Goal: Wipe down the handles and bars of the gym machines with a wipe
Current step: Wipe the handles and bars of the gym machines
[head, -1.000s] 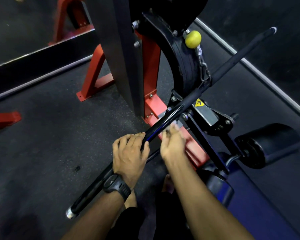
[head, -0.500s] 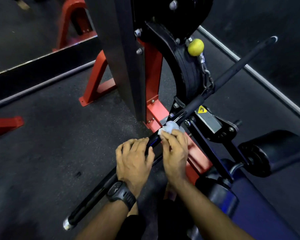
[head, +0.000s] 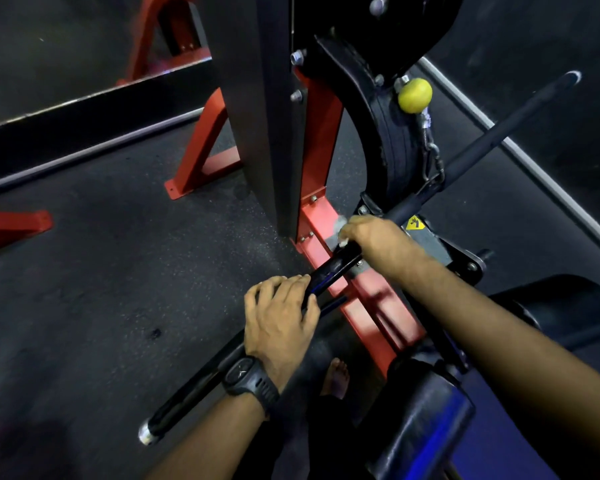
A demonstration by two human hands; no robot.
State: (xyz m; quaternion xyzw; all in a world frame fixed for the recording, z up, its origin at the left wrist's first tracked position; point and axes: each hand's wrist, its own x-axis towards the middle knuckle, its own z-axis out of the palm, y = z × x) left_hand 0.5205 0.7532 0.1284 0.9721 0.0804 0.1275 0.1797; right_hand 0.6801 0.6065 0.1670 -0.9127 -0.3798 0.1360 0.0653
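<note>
Shifts crumpled white wipe [head: 340, 226], clamped in right hand [head: 374, 241] fingers, toward 1 o'clock along long black metal bar [head: 329, 269]; left hand [head: 278, 318] fingers grip bar.

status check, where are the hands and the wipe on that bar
Left hand grips the bar toward its near end. Right hand holds the wipe round the bar mid-length. Chain clip sits just beyond the right hand.

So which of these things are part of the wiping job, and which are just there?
Part of the job: long black bar, gripped by the left hand; white wipe, held round the bar by the right hand.
Just there: yellow ball, chain, red frame, wristwatch, roller pad.
</note>
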